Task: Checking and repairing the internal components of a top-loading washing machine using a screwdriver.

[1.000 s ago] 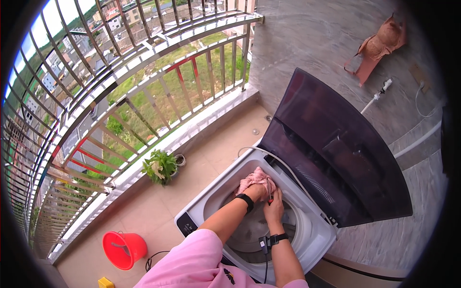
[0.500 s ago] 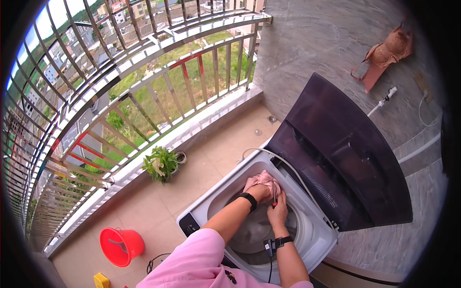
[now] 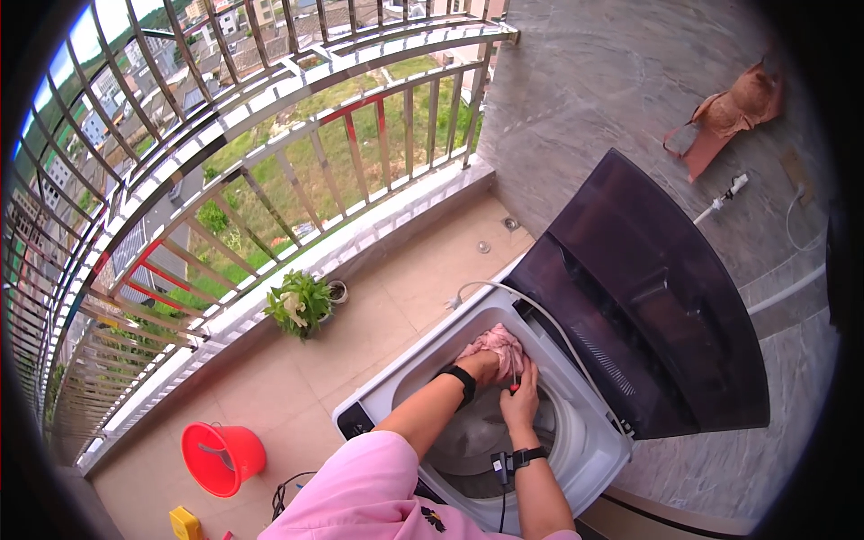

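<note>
A top-loading washing machine stands with its dark tinted lid raised. Inside its opening, at the far side of the rim, my left hand has its fingers in a bunched pink cloth, which hides most of them. Close beside it, my right hand is closed round a slim tool that looks like a screwdriver, with a red and black handle. Its thin shaft points up against the cloth, and the tip cannot be made out. Below both hands lies the metal drum.
A grey cord runs along the machine's lid hinge. On the tiled floor to the left are a red bucket, a yellow object and a potted plant by the railing. A bra hangs on the marble wall.
The view has shifted slightly. Both hands stay at the cloth, with the right one still on the tool and drawn slightly closer to the pink folds.
</note>
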A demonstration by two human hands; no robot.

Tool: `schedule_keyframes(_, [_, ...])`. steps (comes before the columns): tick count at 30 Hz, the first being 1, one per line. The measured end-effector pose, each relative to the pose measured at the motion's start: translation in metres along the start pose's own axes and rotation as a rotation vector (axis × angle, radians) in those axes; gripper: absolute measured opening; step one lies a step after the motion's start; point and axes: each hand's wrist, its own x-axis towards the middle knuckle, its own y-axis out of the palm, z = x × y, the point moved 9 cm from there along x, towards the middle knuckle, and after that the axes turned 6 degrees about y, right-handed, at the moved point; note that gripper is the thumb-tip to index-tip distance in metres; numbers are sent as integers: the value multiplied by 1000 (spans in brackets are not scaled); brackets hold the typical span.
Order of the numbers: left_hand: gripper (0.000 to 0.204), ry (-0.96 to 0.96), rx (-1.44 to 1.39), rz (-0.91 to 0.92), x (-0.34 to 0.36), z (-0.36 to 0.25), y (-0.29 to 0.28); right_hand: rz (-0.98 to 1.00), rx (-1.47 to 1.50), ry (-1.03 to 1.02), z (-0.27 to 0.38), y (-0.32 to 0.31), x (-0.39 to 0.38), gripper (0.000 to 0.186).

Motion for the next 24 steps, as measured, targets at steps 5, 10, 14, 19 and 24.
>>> schedule_keyframes(5, [27, 128, 170, -160, 2, -2, -4, 11, -15, -5, -9, 4, 1, 76])
schedule_keyframes(10, [32, 219, 357, -273, 6, -11, -3, 8, -23, -22, 1, 2, 2, 74])
schedule_keyframes(14, [37, 142, 157, -91, -1, -9, 9, 21, 34, 19, 0, 2, 1, 72])
schedule_keyframes(19, [38, 225, 223, 59, -4, -7, 27, 2, 3, -5, -4, 3, 3, 74])
schedule_keyframes(24, [35, 85, -192, -28, -5, -2, 6, 9, 27, 21, -1, 6, 0, 76])
